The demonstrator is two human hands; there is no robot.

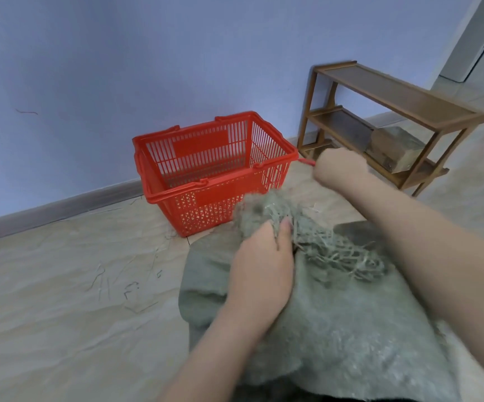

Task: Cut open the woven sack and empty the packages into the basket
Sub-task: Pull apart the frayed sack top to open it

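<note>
A grey-green woven sack (pixel 336 314) lies on the floor in front of me, its gathered top frayed into loose threads (pixel 339 250). My left hand (pixel 261 265) grips the bunched neck of the sack. My right hand (pixel 341 166) is raised above and behind the sack, blurred, with its fingers curled round a small red tool (pixel 307 162) whose tip sticks out to the left. I cannot make out the tool's blade. The red plastic basket (pixel 177 195) stands just beyond the sack against the wall, with nothing inside. No packages are visible.
A low wooden shelf rack (pixel 403 97) stands at the right by the wall, with a brown box (pixel 394 152) on its lower shelf. Loose threads (pixel 127 288) lie scattered on the beige floor at the left. A door edge shows at the top right.
</note>
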